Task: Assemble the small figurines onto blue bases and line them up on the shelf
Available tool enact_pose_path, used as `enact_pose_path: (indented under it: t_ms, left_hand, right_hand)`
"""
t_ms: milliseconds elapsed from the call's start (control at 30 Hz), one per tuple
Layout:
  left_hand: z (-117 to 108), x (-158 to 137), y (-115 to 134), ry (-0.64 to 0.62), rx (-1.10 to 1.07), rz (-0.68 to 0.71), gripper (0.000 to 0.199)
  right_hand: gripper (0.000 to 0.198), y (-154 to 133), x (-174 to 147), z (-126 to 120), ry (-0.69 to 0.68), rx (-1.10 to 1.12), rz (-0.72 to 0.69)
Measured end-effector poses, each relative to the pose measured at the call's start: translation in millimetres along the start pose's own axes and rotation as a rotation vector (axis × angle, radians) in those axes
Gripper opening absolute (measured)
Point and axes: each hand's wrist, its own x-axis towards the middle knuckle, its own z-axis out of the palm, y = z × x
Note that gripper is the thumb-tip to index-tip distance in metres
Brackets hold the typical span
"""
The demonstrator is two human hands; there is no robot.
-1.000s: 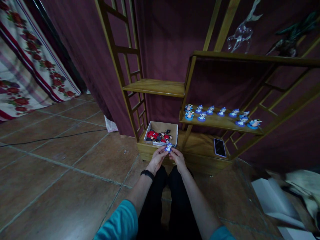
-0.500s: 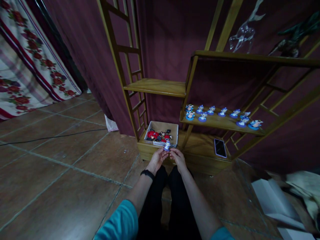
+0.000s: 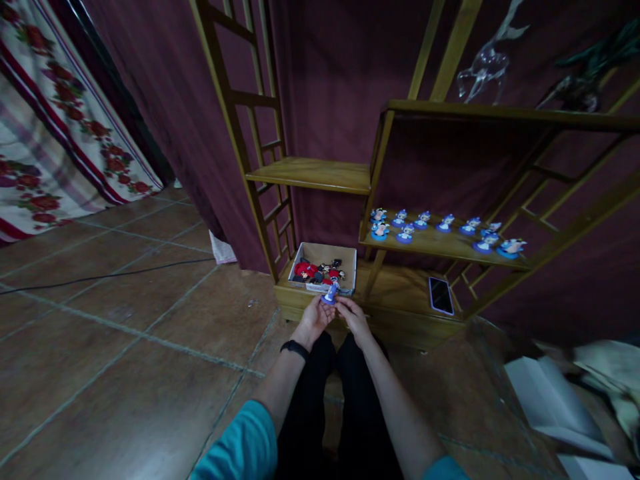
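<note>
A small purple-and-white figurine (image 3: 330,294) on a round purple base is held between my two hands, just in front of a cardboard box (image 3: 354,272). My left hand (image 3: 315,318) has its fingers under and around the base. The fingertips of my right hand (image 3: 354,315) touch the figurine's right side near the base. Several red and black figures (image 3: 320,271) lie jumbled in the box on the low wooden ledge. Similar figurines (image 3: 405,233) on purple and blue bases stand along the shelf to the right.
A phone (image 3: 441,296) lies on the lower ledge at right. A clear glass deer (image 3: 487,67) and a dark green ornament (image 3: 585,80) stand on the upper shelf. White boxes (image 3: 555,400) are on the floor at right; a black cable (image 3: 110,273) crosses the tiles at left.
The figurine has been turned and tilted between my hands, moving slightly left. My right fingers have shifted a little left with it. The box and the shelf figurines stay put.
</note>
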Motion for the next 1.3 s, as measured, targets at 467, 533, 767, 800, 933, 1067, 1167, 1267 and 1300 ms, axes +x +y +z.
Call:
enact_pose_path:
  t_ms: [467,533,767,800,933,1067,1167,1267,1300]
  left_hand:
    - [1.4,1.6,0.4,-0.044,0.002,-0.042,0.043]
    - [1.5,1.5,0.5,-0.039,-0.001,-0.038,0.042]
    - [0.5,2.5,-1.4,0.006,-0.006,-0.011,0.034]
    - [0.7,2.5,-1.9,0.013,-0.005,-0.007,0.033]
    - [2.0,1.6,-3.4,0.042,-0.002,0.016,0.032]
    - [2.4,0.3,-3.4,0.051,0.015,0.025,0.032]
    - [1.4,-0.1,-3.4,0.037,0.019,0.03,0.033]
    - [-0.4,0.2,-3.9,0.019,0.016,0.043,0.032]
    - [-1.0,0.4,-4.2,0.015,0.015,0.049,0.031]
  right_hand:
    - [0.03,4.5,3.2,0.7,0.013,0.004,-0.04]
    - [0.03,6.4,3.6,0.1,0.012,-0.001,-0.049]
    - [0.037,10.1,4.0,-1.9,-0.042,0.004,-0.058]
    - [0.038,9.9,3.8,-2.3,-0.048,0.001,-0.061]
    - [0.038,9.9,4.2,-4.1,-0.055,-0.038,-0.062]
    - [0.039,14.0,6.5,-5.9,-0.046,-0.041,-0.048]
    - [0.04,17.1,7.7,-6.6,-0.036,-0.039,-0.037]
    - [0.041,17.7,7.7,-6.7,-0.03,-0.045,-0.033]
    - [0.041,17.6,7.7,-6.7,-0.027,-0.049,-0.033]
